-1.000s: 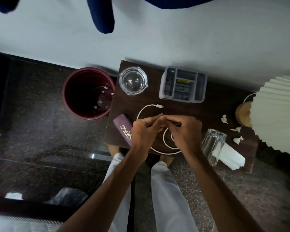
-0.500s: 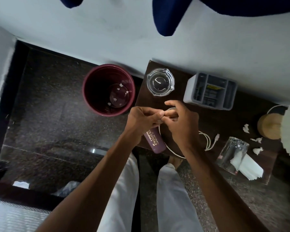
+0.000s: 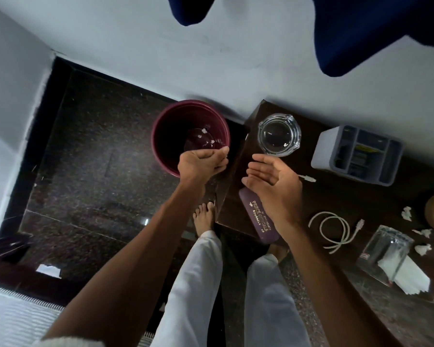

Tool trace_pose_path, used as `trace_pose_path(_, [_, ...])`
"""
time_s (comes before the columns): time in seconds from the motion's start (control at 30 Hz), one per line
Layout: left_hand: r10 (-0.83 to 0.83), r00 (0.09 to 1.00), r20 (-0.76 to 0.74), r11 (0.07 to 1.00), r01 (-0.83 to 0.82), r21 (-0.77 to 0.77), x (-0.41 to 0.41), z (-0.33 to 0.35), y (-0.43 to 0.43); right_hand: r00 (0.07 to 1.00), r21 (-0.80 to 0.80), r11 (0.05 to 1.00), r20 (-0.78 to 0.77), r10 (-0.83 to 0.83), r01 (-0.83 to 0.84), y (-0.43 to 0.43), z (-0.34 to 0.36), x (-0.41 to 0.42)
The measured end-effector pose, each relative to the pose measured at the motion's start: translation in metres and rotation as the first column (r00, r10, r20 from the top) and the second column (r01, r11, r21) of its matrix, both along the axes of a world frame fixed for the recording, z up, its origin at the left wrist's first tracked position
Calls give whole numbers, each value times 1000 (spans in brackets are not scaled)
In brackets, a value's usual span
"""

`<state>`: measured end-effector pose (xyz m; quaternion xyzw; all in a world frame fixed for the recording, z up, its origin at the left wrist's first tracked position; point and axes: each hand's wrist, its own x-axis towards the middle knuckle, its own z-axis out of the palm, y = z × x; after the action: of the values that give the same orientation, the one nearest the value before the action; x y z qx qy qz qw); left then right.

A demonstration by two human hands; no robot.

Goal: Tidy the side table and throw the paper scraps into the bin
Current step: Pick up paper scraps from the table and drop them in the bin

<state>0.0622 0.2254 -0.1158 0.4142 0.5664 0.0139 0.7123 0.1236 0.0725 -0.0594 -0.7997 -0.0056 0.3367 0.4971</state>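
Now your left hand [image 3: 202, 162] hangs curled over the near rim of the bin [image 3: 161, 136]; whether its grip holds a scrap you cannot tell. Your right hand [image 3: 273, 182] is spread wide and empty above the table [image 3: 398, 204]. Scraps [image 3: 407, 212] lie near the lamp base, so reach there next. Dark stone floor [image 3: 93, 159], white wall.

Readable text: one item only.
I make out gold lettering "PRINCE" and "ROURKELA" on the purple case [image 3: 257, 216] (the middle words are hidden under the right hand [image 3: 273, 181]); the glass's red label is too small.
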Motion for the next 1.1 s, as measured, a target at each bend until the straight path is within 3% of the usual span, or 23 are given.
trace_pose_path(0.17, [172, 982, -75, 983, -165, 85, -4, -31, 34, 995, 14, 996, -52, -86, 87, 5, -11, -1])
trace_pose_path(0.3, [154, 982, -114, 985, -142, 100, -7, -51, 48, 975, 35, 983, -135, -175, 181, 5, -19, 1])
trace_pose_path(0.53, [161, 979, -125, 986, -156, 51, -7, -59, 50, 969, 30, 981, -160, -187, 194, 5, -27, 2])
trace_pose_path(0.97, [138, 985, 104, 984, -124, -126, 1, 22, -41, 959, -36, 963, -88, -271, 269, -44, -5, 5])
trace_pose_path(1.1, [95, 988, 120, 978, -71, -194, 4, 39, -91, 971, -129, 963, 22, -237, 238, -85, 4, 15])
